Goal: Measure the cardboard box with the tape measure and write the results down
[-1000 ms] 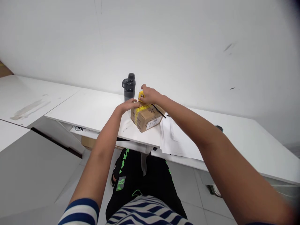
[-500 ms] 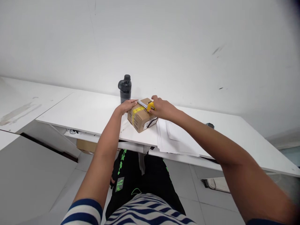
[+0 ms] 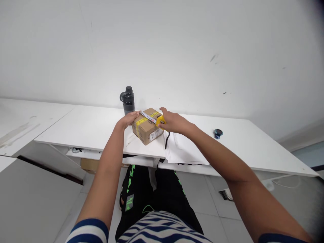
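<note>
A brown cardboard box (image 3: pixel 141 134) with yellow tape and a white label stands on the white desk. Across its top lies the drawn-out blade (image 3: pixel 147 116) of a yellow tape measure (image 3: pixel 160 120). My left hand (image 3: pixel 128 119) is at the box's left upper edge, its fingers pinching the blade's end against the cardboard. My right hand (image 3: pixel 175 122) grips the tape measure's case at the opposite edge, with one finger raised. A black wrist strap (image 3: pixel 167 141) dangles from the case over the papers.
Behind my left hand, a dark bottle (image 3: pixel 128 101) with a loop handle stands near the wall. White paper sheets (image 3: pixel 186 150) lie right of the box. Farther right is a small dark blue-green object (image 3: pixel 218 133). An open shelf (image 3: pixel 86 153) runs under the desk (image 3: pixel 76 125).
More blade now spans the box top, with the case drawn out to the right edge. The strap hangs down beside the box. My view has shifted slightly, showing the small blue-green object fully.
</note>
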`<state>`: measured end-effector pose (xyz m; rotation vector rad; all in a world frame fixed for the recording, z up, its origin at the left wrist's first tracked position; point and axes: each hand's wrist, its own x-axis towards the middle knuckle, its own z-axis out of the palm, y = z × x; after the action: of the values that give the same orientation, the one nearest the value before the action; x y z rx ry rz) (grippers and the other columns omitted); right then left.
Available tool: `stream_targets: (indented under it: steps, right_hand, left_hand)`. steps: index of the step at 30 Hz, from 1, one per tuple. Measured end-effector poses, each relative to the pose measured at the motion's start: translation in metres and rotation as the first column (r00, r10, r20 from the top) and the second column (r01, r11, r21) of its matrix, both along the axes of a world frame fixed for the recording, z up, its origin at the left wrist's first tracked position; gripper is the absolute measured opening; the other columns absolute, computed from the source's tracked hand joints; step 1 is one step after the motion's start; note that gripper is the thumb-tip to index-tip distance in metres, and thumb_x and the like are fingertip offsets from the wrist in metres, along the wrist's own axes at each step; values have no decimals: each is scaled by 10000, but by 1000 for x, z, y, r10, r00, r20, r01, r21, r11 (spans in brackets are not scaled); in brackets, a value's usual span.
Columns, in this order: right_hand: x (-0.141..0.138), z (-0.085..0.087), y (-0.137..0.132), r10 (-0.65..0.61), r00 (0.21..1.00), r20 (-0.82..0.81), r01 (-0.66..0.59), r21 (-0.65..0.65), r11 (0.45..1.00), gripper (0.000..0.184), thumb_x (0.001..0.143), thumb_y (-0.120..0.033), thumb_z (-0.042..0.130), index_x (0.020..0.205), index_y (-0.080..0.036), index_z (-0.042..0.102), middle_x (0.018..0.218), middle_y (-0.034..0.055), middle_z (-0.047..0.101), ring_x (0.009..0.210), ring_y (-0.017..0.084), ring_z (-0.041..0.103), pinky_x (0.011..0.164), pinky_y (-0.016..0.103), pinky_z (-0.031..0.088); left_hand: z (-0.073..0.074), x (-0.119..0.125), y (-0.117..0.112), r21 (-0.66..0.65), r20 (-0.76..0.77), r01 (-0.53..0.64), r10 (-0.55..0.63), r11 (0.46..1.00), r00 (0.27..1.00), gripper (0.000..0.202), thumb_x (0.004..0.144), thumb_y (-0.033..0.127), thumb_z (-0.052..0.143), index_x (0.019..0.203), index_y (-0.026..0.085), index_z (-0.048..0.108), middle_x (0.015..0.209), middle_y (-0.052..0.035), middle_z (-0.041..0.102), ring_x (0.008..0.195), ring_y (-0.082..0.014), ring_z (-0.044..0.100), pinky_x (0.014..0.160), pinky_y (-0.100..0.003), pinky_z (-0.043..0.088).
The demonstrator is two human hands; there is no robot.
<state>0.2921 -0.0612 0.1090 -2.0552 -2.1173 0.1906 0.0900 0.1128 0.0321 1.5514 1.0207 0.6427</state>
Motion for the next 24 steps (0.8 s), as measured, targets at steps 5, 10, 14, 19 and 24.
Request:
stream_targets:
  steps: [5, 10, 14, 19, 24]
  right_hand:
    - [-17, -9, 39, 65, 998, 16, -66, 121, 990, 722, 876, -402, 560, 1483, -151, 259, 1170, 197, 652, 938, 325, 654, 685, 348, 478]
    - [-49, -16, 83, 137, 991, 15, -136, 234, 963, 781, 871, -386, 545, 1522, -107, 215, 1253, 237, 597, 1000, 338, 648, 766, 379, 502]
    - [-70, 2, 97, 302, 952, -53, -279, 258, 925, 791, 848, -373, 563, 1522, -161, 209, 1199, 170, 651, 953, 292, 662, 733, 344, 508]
    - [-88, 26, 86, 297, 913, -281, -177, 383, 907, 715, 765, -458, 677, 1366, -195, 394, 1115, 116, 693, 944, 282, 660, 781, 372, 499]
    - [-85, 5, 82, 449, 680, -580, -187, 454, 871, 563, 759, -515, 672, 1219, -242, 495, 1040, 35, 687, 865, 204, 653, 760, 349, 515]
  left_hand:
    - [-3, -2, -9, -14, 62, -18, 19, 1000, 998, 541, 838, 446, 646, 1336, 243, 593, 1235, -93, 694, 1008, -228, 678, 906, -382, 536]
    - [-4, -14, -18, 30, 125, 2, -6, 1000, 992, 622, 809, 505, 675, 1354, 224, 575, 1280, -106, 674, 1089, -250, 656, 932, -385, 530]
    - [-11, -40, -29, 31, 244, -20, 12, 999, 970, 679, 786, 580, 684, 1364, 242, 572, 1338, -104, 643, 1177, -281, 624, 967, -388, 523]
    - [-57, -84, -69, 10, 494, -181, 153, 983, 856, 677, 723, 560, 756, 1305, 238, 625, 1391, -77, 611, 1304, -289, 545, 1102, -382, 434]
    - [-99, -106, -100, -90, 520, -412, 396, 907, 757, 634, 725, 504, 760, 1281, 243, 601, 1413, -92, 583, 1340, -284, 504, 1078, -411, 445]
